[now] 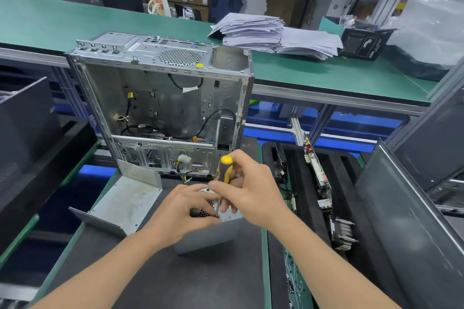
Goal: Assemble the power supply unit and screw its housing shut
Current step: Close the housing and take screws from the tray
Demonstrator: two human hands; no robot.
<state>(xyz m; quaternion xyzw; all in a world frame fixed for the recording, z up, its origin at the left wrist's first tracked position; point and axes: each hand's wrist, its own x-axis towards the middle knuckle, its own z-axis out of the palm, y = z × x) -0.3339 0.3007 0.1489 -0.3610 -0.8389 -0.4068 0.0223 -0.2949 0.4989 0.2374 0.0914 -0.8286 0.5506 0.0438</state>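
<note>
Yellow-black screwdriver [224,170]; grey housing [206,236]; green bench [75,22]; white papers [251,30].

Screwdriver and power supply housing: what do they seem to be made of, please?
The screwdriver handle looks like moulded plastic, glossy yellow with dark, probably rubbery panels; its thin shaft appears bare steel, grey and shiny. The power supply housing seems sheet metal, matte grey: flat folded walls and a perforated grille on top.

"850" in white on the black box [364,44], far right
</note>
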